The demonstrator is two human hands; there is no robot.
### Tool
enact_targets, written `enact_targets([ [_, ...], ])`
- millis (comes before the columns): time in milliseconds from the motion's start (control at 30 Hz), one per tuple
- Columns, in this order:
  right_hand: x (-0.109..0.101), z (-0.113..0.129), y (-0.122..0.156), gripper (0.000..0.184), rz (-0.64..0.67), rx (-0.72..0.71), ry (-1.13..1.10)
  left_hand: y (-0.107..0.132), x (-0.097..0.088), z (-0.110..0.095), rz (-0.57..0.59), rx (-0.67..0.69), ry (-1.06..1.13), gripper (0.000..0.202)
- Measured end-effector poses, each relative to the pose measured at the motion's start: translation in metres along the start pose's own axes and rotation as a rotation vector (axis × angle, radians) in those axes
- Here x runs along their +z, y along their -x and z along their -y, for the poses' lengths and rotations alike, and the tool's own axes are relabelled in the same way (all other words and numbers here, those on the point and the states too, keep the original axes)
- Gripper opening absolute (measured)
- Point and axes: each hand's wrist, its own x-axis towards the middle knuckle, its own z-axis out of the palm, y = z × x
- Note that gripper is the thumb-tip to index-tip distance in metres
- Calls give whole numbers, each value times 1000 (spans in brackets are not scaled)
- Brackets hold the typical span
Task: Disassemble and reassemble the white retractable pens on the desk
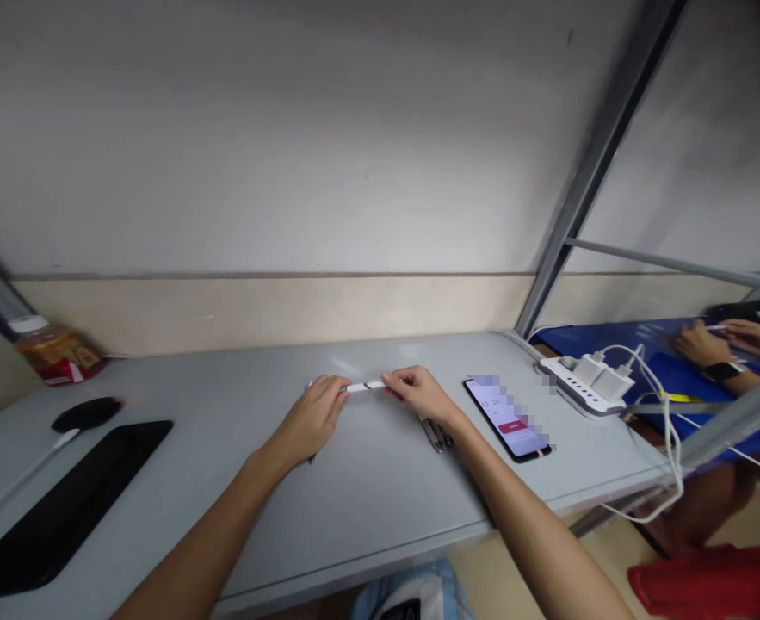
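A slim white pen [365,387] with a dark band lies level between my two hands, just above the grey table. My left hand [318,413] pinches its left end, and the fingers of my right hand [417,392] close on its right end. Under my right wrist several grey pens [436,436] lie side by side, partly covered by the arm. Another thin dark tip [312,459] shows below my left hand; the rest of it is hidden.
A lit phone [507,419] lies right of my hands, near a white power strip [583,387] with cables. At left are a black tablet [63,508], a black oval device [87,414] and a bottle [57,349]. Another person's hands [706,344] are at a blue table, far right.
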Motion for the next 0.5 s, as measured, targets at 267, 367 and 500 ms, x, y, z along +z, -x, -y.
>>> enact_targets([
  [267, -2, 1, 0, 49, 83, 8, -74, 2, 1, 1, 12, -39, 3, 28],
  [367, 0, 1, 0, 49, 92, 43, -123, 1, 1, 2, 17, -6, -49, 28],
  [500, 1, 4, 3, 51, 73, 81, -94, -1, 0, 1, -4, 74, -246, 26],
])
